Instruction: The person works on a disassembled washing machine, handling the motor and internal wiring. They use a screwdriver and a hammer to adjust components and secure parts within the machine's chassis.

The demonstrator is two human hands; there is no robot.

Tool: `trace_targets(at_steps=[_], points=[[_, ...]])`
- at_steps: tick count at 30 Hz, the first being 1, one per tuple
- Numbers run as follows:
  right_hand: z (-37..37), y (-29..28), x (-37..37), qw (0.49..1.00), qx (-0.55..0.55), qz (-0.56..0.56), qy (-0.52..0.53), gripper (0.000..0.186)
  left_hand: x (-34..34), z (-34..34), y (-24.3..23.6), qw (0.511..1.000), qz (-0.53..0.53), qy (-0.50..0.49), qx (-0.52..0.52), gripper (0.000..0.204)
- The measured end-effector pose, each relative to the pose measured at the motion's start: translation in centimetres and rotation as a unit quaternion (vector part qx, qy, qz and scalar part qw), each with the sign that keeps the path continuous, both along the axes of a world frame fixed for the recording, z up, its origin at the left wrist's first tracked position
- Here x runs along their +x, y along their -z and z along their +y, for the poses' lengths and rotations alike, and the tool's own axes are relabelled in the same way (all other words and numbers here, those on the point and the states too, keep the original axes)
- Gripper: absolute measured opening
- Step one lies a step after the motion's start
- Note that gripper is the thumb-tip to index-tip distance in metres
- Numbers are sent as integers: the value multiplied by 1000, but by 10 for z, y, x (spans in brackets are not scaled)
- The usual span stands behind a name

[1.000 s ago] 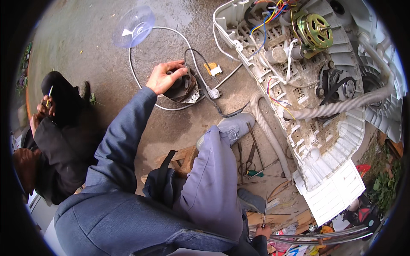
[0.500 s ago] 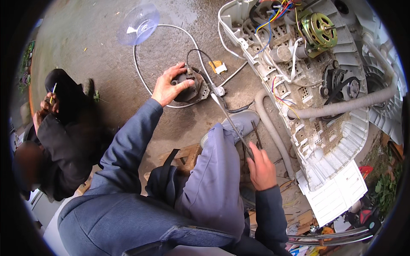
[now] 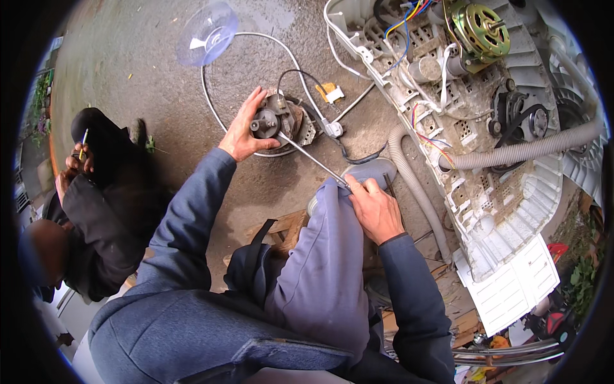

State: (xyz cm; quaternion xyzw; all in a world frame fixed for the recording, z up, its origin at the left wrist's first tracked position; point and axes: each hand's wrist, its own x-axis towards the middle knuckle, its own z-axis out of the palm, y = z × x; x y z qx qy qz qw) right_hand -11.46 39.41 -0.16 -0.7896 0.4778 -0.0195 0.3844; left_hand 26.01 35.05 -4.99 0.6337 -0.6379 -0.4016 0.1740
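A small dirty motor [image 3: 293, 121] with a round grey pulley rests on the wet ground in front of me. My left hand [image 3: 243, 136] is wrapped round its left side, thumb near and fingers far. In my right hand [image 3: 376, 210], by my knee, is a long thin metal rod [image 3: 313, 159], perhaps a screwdriver or pry bar; the fist hides its grip end. The rod slants up to the left, and its far tip meets the motor beside the pulley. A black cable [image 3: 286, 72] arches up from the motor.
A white washing-machine body [image 3: 464, 131], with a green-gold motor [image 3: 481, 32] and ribbed hose [image 3: 524, 148], lies to the right. A clear plastic disc [image 3: 214, 29], looped grey cable [image 3: 204, 89] and yellow-white part [image 3: 331, 93] lie beyond. A person [image 3: 96, 211] sits at left.
The rod's tip has moved left onto the motor by the pulley, and my right hand has shifted up and left. The motor has turned so its pulley shows; my left hand now grips its side.
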Motion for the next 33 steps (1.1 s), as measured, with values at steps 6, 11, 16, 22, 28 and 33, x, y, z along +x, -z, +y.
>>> trace_targets(at_steps=[6,11,16,22,28,33], points=[[19,12,1,980,-146,125,-56,51,-9,8,-3,1000,-23,15,-10,127],[27,22,8,965,-152,199,-73,27,-11,-4,-8,997,-62,55,-2,128],[2,7,12,978,-40,195,-56,13,-7,-15,-7,994,-71,77,8,128],[-7,-6,11,986,68,147,-40,16,-14,-13,-13,995,-83,49,-5,116],[-4,-7,7,978,205,34,5,17,-29,-10,-15,993,-116,20,-2,101],[-19,1,-2,917,382,-114,31,23,-27,-8,-14,994,-106,15,-4,101]])
